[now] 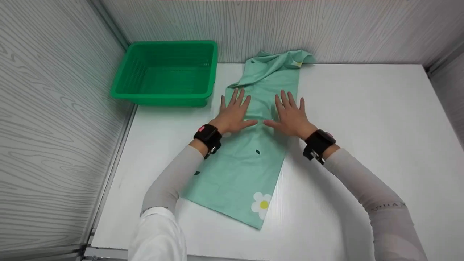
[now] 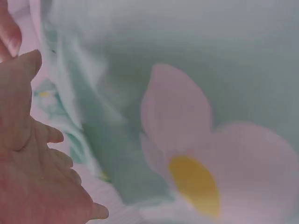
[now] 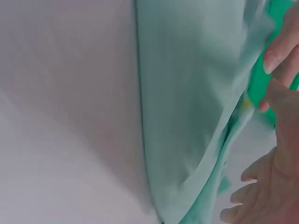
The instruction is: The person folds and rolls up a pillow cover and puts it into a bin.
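Observation:
A long mint-green cloth [image 1: 243, 170] with a white-and-yellow flower print lies folded in a strip across the white table [image 1: 362, 119]. Both hands press flat on its middle. My left hand [image 1: 233, 112] lies with fingers spread on the cloth's left half, and my right hand [image 1: 290, 114] lies the same way on the right half, thumbs nearly meeting. The cloth's far end [image 1: 282, 59] is bunched against the back wall. The left wrist view shows a blurred flower print [image 2: 201, 158] beside the hand [image 2: 32, 158]. The right wrist view shows the cloth's edge [image 3: 187, 116] and fingers [image 3: 275, 51].
A green plastic basket [image 1: 166, 70] with nothing in it stands at the table's back left, just beyond the left hand. Grey wood-grain walls close the left, back and right sides. Bare white tabletop stretches to the right of the cloth.

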`<state>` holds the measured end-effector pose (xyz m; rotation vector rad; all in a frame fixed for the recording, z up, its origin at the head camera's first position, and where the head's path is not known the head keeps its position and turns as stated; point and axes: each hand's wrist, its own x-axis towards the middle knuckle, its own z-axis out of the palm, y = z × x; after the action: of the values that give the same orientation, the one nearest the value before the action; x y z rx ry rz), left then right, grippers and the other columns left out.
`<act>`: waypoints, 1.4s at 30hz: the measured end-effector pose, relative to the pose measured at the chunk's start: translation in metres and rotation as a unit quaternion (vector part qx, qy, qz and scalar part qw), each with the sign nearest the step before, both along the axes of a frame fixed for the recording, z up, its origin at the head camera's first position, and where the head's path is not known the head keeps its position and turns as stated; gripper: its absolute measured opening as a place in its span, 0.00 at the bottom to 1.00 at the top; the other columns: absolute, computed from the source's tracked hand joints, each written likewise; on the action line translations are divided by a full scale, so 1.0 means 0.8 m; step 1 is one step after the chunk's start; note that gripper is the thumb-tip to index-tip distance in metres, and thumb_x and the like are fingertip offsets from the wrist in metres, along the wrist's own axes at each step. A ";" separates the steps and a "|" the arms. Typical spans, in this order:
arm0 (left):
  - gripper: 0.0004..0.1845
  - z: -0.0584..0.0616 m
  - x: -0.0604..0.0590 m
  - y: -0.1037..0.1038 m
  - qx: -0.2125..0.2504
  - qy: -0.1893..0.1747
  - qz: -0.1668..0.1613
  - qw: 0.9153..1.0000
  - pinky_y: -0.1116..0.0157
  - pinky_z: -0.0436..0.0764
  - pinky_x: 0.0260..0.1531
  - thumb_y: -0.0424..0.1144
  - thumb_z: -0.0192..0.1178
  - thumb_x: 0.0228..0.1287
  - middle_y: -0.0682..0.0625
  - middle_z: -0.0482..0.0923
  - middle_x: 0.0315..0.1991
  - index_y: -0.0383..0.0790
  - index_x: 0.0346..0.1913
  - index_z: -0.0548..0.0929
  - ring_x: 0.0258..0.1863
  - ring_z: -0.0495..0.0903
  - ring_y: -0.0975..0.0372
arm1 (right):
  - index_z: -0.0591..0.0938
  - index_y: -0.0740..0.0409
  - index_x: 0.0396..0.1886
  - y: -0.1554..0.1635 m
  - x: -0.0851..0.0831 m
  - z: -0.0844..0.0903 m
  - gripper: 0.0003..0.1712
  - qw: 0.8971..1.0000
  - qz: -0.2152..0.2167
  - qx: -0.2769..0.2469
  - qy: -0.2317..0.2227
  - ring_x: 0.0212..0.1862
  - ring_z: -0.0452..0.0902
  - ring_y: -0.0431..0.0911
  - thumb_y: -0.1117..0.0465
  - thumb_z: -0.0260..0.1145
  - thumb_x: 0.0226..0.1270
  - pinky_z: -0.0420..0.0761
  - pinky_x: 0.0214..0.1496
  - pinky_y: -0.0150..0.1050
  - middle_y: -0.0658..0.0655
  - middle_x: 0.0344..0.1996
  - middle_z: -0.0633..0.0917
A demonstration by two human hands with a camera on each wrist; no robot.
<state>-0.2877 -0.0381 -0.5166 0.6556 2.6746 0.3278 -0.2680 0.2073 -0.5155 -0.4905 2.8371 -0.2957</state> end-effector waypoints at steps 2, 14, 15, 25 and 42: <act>0.55 0.007 0.017 -0.010 -0.006 0.022 -0.030 0.999 0.33 0.33 0.76 0.72 0.50 0.73 0.42 0.27 0.86 0.43 0.86 0.40 0.84 0.25 0.48 | 0.41 0.65 0.85 -0.002 0.023 0.000 0.65 1.000 0.021 0.004 -0.014 0.85 0.29 0.63 0.24 0.55 0.72 0.34 0.77 0.75 0.67 0.84 0.38; 0.72 0.003 0.096 -0.039 -0.073 -0.064 -0.085 0.992 0.35 0.32 0.77 0.80 0.66 0.51 0.42 0.26 0.86 0.50 0.86 0.39 0.84 0.23 0.45 | 0.41 0.67 0.85 0.002 0.056 -0.019 0.74 0.994 0.076 0.033 -0.065 0.85 0.31 0.64 0.20 0.60 0.63 0.35 0.77 0.75 0.69 0.84 0.37; 0.72 0.000 0.098 -0.037 -0.070 -0.065 -0.083 0.992 0.34 0.33 0.77 0.80 0.67 0.50 0.42 0.26 0.86 0.50 0.86 0.39 0.84 0.24 0.44 | 0.40 0.67 0.85 0.005 0.054 -0.019 0.74 0.994 0.076 0.037 -0.070 0.85 0.30 0.64 0.20 0.61 0.63 0.35 0.77 0.75 0.68 0.84 0.37; 0.75 -0.011 0.105 0.003 -0.069 -0.067 -0.047 0.994 0.29 0.39 0.74 0.83 0.64 0.49 0.39 0.23 0.85 0.47 0.86 0.35 0.83 0.24 0.41 | 0.39 0.62 0.86 0.042 0.038 -0.019 0.76 0.993 0.066 0.033 -0.089 0.84 0.29 0.66 0.19 0.64 0.60 0.32 0.75 0.77 0.67 0.84 0.35; 0.74 -0.005 0.130 0.062 -0.112 -0.028 -0.019 0.993 0.26 0.47 0.71 0.88 0.54 0.50 0.31 0.28 0.84 0.40 0.86 0.38 0.83 0.30 0.39 | 0.39 0.54 0.87 0.089 0.029 -0.012 0.74 0.992 0.042 0.020 -0.121 0.83 0.24 0.67 0.20 0.66 0.59 0.28 0.74 0.77 0.65 0.85 0.33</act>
<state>-0.1841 0.0118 -0.5208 0.6183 2.5910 0.0341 -0.2447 0.2784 -0.5248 -0.5256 2.5748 -0.2628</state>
